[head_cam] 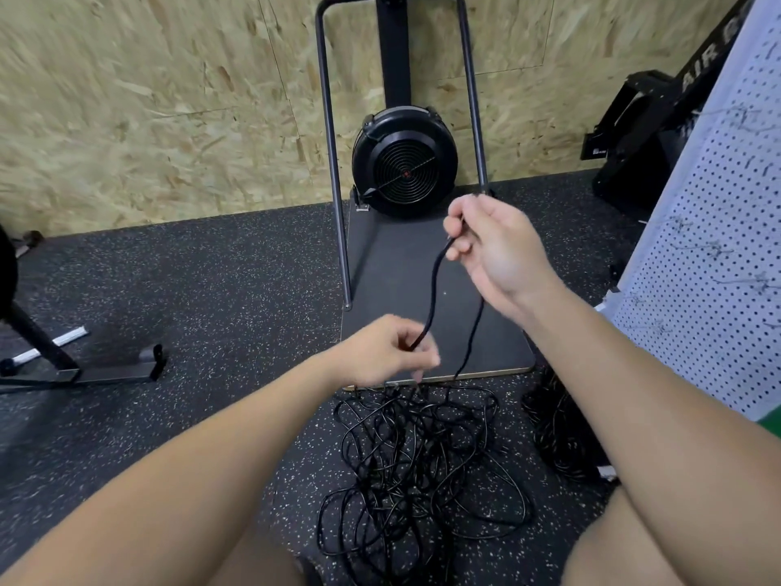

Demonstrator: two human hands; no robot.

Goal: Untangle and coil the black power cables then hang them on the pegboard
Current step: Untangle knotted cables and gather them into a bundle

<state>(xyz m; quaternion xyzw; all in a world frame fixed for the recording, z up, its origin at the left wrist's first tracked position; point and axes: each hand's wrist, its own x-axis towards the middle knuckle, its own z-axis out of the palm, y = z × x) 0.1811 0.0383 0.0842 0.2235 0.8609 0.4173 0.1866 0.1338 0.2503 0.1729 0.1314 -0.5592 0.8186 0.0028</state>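
Right hand [490, 243] and left hand [389, 353] both pinch one cable [435, 285] raised off the tangle [418, 467] on the floor [211, 289]; risk: pulling up hard likely cinches loops below into knots, or drags the whole pile.

Left hand [386, 353] fingertips motion-blurred; grip detail on cable [435, 285] unclear. Cable's upper end hidden inside right hand [490, 243]. Individual strands in the floor tangle [418, 467] indistinguishable. Pegboard [718, 247] cut by right edge; its hooks blurred. Second dark bundle [558, 433] partly hidden behind right forearm.
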